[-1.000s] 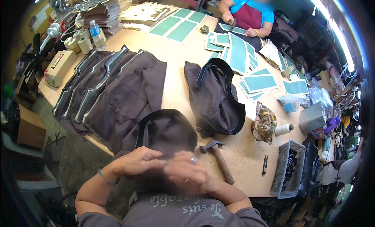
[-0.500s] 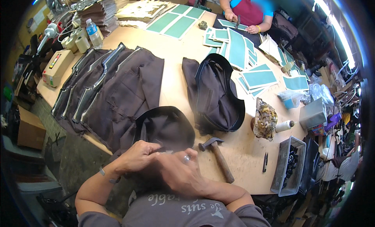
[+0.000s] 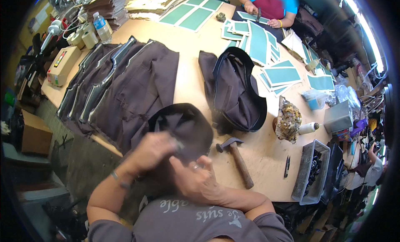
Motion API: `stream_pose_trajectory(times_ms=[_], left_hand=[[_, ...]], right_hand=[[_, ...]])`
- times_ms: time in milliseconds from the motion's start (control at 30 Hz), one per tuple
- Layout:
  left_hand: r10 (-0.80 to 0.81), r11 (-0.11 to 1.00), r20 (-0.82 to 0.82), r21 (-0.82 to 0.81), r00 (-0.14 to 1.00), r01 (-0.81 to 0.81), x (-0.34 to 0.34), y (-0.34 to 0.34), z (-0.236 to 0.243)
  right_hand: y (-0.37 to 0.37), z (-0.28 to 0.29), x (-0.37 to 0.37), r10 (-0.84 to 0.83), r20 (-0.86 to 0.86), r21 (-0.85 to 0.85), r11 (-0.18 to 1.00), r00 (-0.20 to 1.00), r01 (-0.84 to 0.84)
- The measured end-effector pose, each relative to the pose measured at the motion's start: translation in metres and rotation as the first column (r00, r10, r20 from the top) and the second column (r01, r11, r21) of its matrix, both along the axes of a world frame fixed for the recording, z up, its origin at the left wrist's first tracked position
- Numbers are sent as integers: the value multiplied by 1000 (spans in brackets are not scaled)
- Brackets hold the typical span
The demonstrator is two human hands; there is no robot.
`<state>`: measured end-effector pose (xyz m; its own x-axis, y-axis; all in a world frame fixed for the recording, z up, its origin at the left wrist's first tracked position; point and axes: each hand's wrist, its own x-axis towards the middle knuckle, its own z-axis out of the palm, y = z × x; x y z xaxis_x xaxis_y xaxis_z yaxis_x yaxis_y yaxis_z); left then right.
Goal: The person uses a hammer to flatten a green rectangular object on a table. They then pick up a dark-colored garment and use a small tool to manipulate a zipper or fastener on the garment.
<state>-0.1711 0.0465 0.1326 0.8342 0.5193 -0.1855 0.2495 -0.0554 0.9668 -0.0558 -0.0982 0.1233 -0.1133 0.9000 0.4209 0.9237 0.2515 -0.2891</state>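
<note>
In front of my body is a dark brown fabric piece [image 3: 200, 131] with a stiff, black, curved rim standing up at its far side. My left hand [image 3: 154, 150] is over its near left part, smeared by motion, so its fingers are unclear. A small pale spot beside those fingertips is too blurred to name. My right hand [image 3: 196, 179], with a ring on one finger, is at the near edge of the same piece; its thumb and bent fingers are spread apart. Just beyond it on the table lies a hammer [image 3: 239, 165] with a wooden handle.
Stacked brown fabric panels [image 3: 137, 83] lie left; another black-rimmed piece [image 3: 237, 96] lies ahead. Right are a lumpy yellowish-brown mass [image 3: 288, 121], a thread spool [image 3: 307, 128], a black pen [image 3: 287, 167] and a grey basket [image 3: 302, 175]. Green cards [image 3: 258, 42] lie before a co-worker [image 3: 266, 6].
My left hand has moved up and apart from the right, blurring. My right hand's thumb and fingers have spread. The view has shifted slightly; the hammer lies where it was.
</note>
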Motion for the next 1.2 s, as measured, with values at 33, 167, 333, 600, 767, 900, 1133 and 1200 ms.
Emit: stream_pose_trajectory(times_ms=[33, 167, 333, 600, 767, 900, 1133, 1200], left_hand=[[165, 966, 37, -207, 986, -154, 1, 10, 14], [-135, 980, -161, 124, 978, 156, 1, 16, 16], [-174, 958, -17, -236, 985, 165, 3, 3, 26], [-311, 883, 66, -348, 948, 314, -3, 10, 31], [-291, 922, 28, -257, 956, 288, -5, 8, 27], [-334, 935, -58, -148, 941, 323, -4, 7, 23], [-360, 914, -66, -227, 931, 337, 6, 10, 23], [-350, 889, -38, -327, 936, 319, 8, 12, 29]], right_hand=[[-4, -2, 1, 39, -38, -38, 998, 999, -41], [-6, 25, 36, 46, -344, -96, 992, 938, -83], [10, 21, 61, 18, -477, -108, 991, 879, -79], [40, -7, 58, 54, -912, -121, 912, 407, -392], [39, -2, 58, 37, -915, -110, 935, 402, -338], [36, 1, 61, 32, -886, -131, 939, 462, -317], [35, 0, 58, -44, -878, -156, 967, 477, -199], [34, 5, 59, -78, -872, -182, 968, 484, -172]])
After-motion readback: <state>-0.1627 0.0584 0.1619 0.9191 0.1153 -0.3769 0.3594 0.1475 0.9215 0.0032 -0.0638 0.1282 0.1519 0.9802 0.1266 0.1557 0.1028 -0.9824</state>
